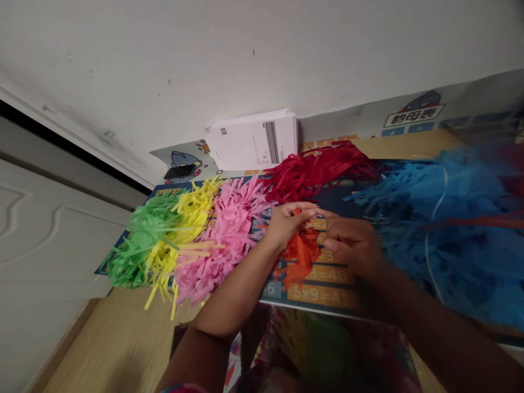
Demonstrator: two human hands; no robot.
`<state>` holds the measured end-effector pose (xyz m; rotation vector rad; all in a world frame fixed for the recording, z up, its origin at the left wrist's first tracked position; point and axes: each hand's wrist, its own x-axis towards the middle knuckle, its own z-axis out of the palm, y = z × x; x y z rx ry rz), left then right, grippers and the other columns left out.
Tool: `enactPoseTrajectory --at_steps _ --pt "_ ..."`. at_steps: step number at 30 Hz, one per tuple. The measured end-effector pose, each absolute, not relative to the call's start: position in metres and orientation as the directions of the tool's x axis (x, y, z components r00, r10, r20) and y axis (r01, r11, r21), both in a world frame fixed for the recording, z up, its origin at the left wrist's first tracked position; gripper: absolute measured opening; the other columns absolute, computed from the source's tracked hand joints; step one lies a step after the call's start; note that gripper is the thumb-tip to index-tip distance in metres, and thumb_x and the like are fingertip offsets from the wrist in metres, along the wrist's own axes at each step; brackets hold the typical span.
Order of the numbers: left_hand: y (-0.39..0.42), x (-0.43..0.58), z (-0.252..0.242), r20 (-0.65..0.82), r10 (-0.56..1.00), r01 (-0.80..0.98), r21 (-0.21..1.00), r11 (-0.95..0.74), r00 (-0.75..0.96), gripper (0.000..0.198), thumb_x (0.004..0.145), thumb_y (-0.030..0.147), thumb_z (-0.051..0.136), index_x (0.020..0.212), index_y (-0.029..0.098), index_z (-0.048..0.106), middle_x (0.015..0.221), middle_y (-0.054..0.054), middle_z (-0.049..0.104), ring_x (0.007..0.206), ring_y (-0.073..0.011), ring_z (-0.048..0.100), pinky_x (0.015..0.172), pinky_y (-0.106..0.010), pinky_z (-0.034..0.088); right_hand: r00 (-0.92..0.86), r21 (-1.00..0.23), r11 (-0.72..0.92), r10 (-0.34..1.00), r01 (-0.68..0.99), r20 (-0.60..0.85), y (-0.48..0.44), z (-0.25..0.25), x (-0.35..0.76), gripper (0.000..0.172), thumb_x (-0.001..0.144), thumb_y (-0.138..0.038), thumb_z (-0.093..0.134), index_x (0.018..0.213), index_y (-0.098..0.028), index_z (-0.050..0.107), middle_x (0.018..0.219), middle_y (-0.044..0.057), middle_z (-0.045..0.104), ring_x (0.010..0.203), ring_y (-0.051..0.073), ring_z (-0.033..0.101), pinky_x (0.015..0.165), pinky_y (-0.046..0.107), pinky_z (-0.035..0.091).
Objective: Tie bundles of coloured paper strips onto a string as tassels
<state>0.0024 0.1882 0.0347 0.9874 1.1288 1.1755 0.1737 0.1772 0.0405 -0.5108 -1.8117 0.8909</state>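
My left hand (286,221) pinches the top of an orange tissue-paper tassel (303,248), whose fringe hangs down over the printed mat. Close on its right is my right hand (354,243), its fingers curled and its index finger reaching to my left fingertips. Whatever the right fingers hold, if anything, is hidden. Just left of my left hand lie pink fringed tassels (231,229). A dark red bunch of tassels (319,166) rests behind both hands.
Yellow tassels (196,210) and green tassels (145,234) lie at the left. A large blue tassel pile (442,245) with a pale cord (428,245) covers the right. Against the wall stand a white paper stack (249,142) and a dark phone-like slab (180,172).
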Motion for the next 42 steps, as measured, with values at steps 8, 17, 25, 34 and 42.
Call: enactPoseTrajectory --at_steps 8,17,25,34,42 --pt "0.186 0.006 0.037 -0.058 0.995 -0.13 0.99 0.047 -0.081 0.04 0.063 0.043 0.086 0.09 0.015 0.077 0.069 0.001 0.069 0.054 -0.0083 0.057 0.053 -0.021 0.049 -0.412 -0.702 0.712 0.648 0.028 0.641 0.176 0.046 0.169 0.031 0.088 -0.027 0.058 0.058 -0.021 0.051 0.053 -0.007 0.049 0.049 0.009 0.046 0.101 0.043 0.05" --pt "0.187 0.004 0.036 -0.067 0.998 -0.196 0.979 0.063 -0.013 0.04 0.065 0.042 0.086 0.092 0.016 0.073 0.071 0.002 0.065 0.054 -0.0078 0.059 0.052 -0.02 0.047 -0.402 -0.621 0.784 0.573 0.015 0.714 0.176 0.048 0.169 0.026 0.088 -0.022 0.058 0.062 -0.023 0.052 0.054 -0.007 0.052 0.049 0.01 0.048 0.105 0.046 0.049" --pt "0.186 0.003 0.034 -0.024 1.0 -0.066 0.997 0.024 0.006 0.038 0.071 0.045 0.08 0.094 0.016 0.073 0.076 0.0 0.067 0.057 -0.0075 0.056 0.055 -0.019 0.047 -0.398 -0.599 0.801 0.547 -0.008 0.736 0.176 0.049 0.17 0.024 0.087 -0.019 0.059 0.063 -0.022 0.054 0.054 -0.006 0.052 0.051 0.01 0.05 0.101 0.046 0.052" --pt "0.187 -0.001 0.038 0.001 0.997 0.069 0.998 -0.006 0.079 0.032 0.074 0.041 0.077 0.092 0.014 0.077 0.081 -0.004 0.072 0.067 -0.0118 0.061 0.062 -0.022 0.05 -0.335 -0.779 0.625 0.747 0.059 0.574 0.175 0.05 0.172 0.035 0.088 -0.033 0.057 0.055 -0.024 0.052 0.051 -0.004 0.051 0.05 0.014 0.051 0.089 0.041 0.057" --pt "0.187 0.002 0.033 0.246 0.969 0.16 0.955 -0.248 0.032 0.019 0.078 0.035 0.077 0.09 0.022 0.081 0.09 -0.005 0.074 0.082 -0.0173 0.066 0.075 -0.028 0.052 -0.096 -0.957 0.227 0.972 0.181 0.213 0.193 0.031 0.166 0.024 0.081 -0.044 0.068 0.088 -0.021 0.074 0.085 0.004 0.074 0.076 0.02 0.066 0.068 0.032 0.053"
